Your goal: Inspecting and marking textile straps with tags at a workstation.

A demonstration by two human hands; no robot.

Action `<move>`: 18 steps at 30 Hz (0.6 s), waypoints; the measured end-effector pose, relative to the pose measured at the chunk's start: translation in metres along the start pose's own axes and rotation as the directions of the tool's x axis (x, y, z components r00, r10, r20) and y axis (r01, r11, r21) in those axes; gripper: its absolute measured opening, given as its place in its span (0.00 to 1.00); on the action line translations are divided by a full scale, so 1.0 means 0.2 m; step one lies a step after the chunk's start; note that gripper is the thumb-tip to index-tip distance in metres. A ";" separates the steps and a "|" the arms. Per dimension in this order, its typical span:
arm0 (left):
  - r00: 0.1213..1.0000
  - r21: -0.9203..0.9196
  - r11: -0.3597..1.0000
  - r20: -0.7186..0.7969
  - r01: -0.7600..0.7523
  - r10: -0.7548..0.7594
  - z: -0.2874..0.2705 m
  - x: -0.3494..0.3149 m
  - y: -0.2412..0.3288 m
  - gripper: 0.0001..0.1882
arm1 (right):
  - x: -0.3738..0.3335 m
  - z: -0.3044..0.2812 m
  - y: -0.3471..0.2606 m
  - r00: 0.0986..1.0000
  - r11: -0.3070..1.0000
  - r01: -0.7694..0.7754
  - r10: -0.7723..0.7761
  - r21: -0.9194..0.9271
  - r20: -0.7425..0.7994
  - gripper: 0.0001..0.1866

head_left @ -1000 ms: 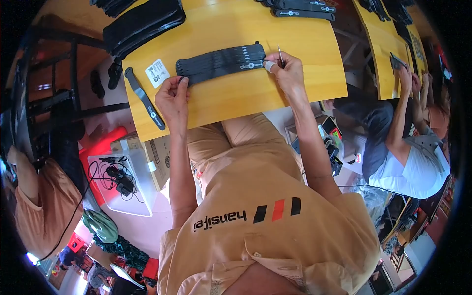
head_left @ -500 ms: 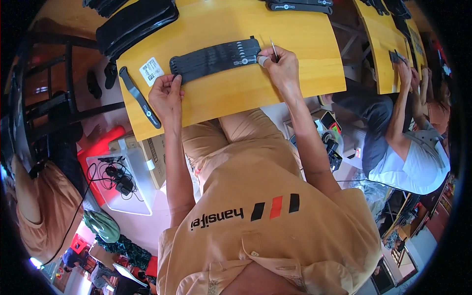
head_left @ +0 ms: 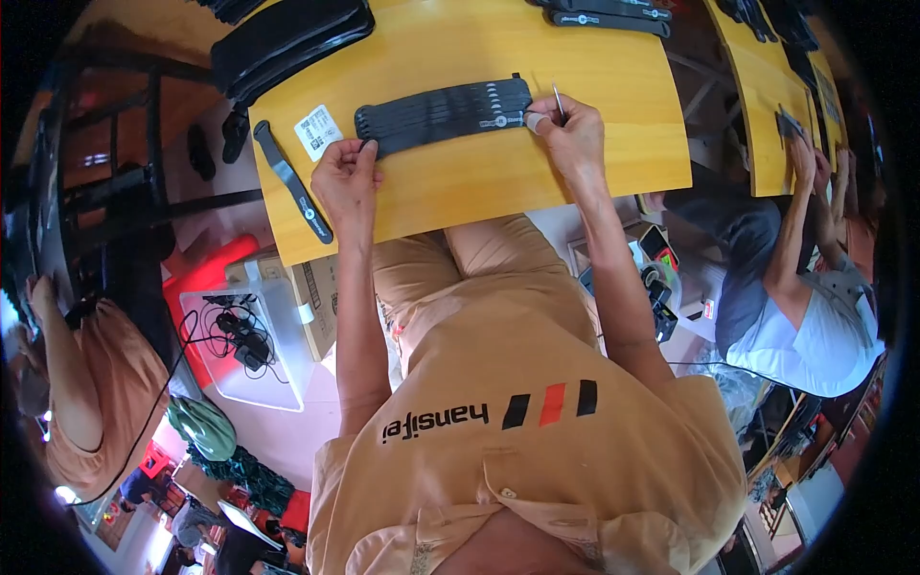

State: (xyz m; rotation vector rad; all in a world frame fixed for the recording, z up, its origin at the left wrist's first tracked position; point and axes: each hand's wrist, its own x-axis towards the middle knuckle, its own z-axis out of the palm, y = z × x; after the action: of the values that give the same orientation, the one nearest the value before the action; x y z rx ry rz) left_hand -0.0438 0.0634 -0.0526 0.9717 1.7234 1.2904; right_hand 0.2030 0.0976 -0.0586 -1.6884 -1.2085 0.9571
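A row of black straps (head_left: 431, 113), laid overlapping like a fan, lies across the yellow table (head_left: 460, 192). My left hand (head_left: 347, 187) is closed, thumb and finger pinching the near left corner of the row. At the right end, my right hand (head_left: 575, 139) pinches the nearest strap's end beside its pale printed mark. A thin pointed metal tool (head_left: 558, 98) sticks up from the same hand; its lower part is hidden in the fingers. Something whitish covers a fingertip there. One single black strap (head_left: 292, 184) lies slantwise along the table's left edge.
A white label sheet (head_left: 317, 132) lies left of the row. Black packs (head_left: 292, 43) are stacked at the far left, more straps (head_left: 609, 19) at the far right. A clear plastic bin (head_left: 244, 350) with cables stands below left. A co-worker (head_left: 805, 307) sits at the right.
The whole view has shifted, so the table and both hands appear a little further right and lower. Both hands keep their pinch on the row's ends.
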 end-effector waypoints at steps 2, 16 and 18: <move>1.000 0.016 1.000 -0.010 0.012 -0.012 0.00 -0.01 0.00 0.05 | 0.00 0.01 0.00 1.000 1.000 0.002 -0.002 0.027 -0.002 0.04; 1.000 0.003 1.000 0.004 -0.005 0.005 0.00 -0.01 0.02 0.04 | -0.02 0.00 -0.04 1.000 1.000 -0.021 0.021 -0.015 0.008 0.02; 1.000 0.020 1.000 0.001 -0.006 0.006 0.01 -0.01 0.02 0.04 | -0.01 0.00 -0.03 1.000 0.999 -0.026 0.027 -0.031 0.003 0.03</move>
State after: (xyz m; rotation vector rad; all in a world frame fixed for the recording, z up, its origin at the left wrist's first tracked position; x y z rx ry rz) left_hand -0.0408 0.0623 -0.0483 0.9892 1.7366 1.2790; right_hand 0.2002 0.0964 -0.0528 -1.7315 -1.2118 0.9625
